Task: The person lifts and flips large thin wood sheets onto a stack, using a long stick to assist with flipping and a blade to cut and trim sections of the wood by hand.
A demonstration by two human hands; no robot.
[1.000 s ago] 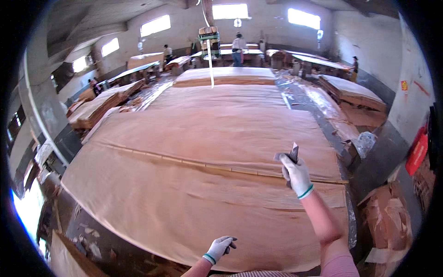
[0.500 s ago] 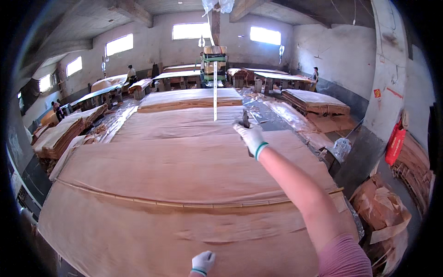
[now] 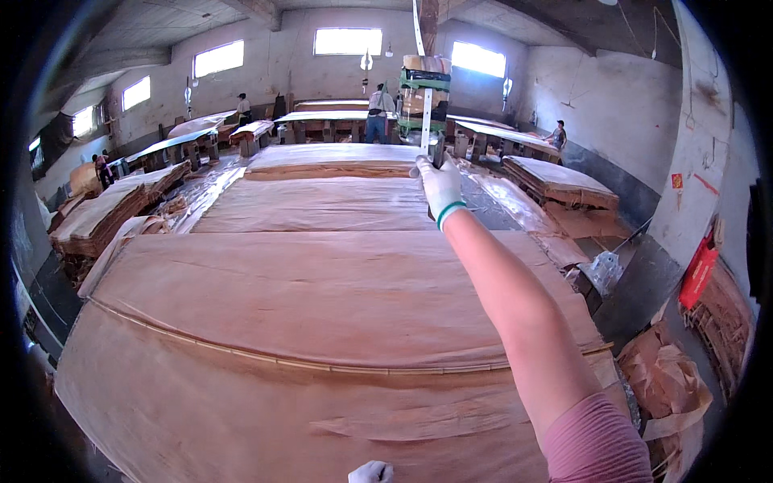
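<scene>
My right hand (image 3: 441,187), in a white glove with a green cuff, is stretched far forward over the wood veneer sheets (image 3: 322,282). Its fingers are closed round a dark, flat hand tool (image 3: 436,150), mostly hidden by the glove. Just above the hand hangs a white strip (image 3: 427,121) in front of a strapped bundle (image 3: 413,101); whether they touch I cannot tell. At the lower edge, my gloved left hand (image 3: 370,472) shows only in part, its fingers curled above the nearest sheet. A thin bamboo-like rod (image 3: 322,366) lies across the veneer between the hands.
Veneer stacks stand at left (image 3: 113,213) and right (image 3: 560,181). A concrete pillar (image 3: 676,177) rises at the right, near crumpled brown sheets (image 3: 664,378) and a red bag (image 3: 699,274). Several people work farther back, one person (image 3: 377,113) beside the hanging bundle.
My right hand with the dark tool has risen towards the hanging strip. My left hand sits lower, partly out of view. The view has shifted, revealing a person behind the bundle.
</scene>
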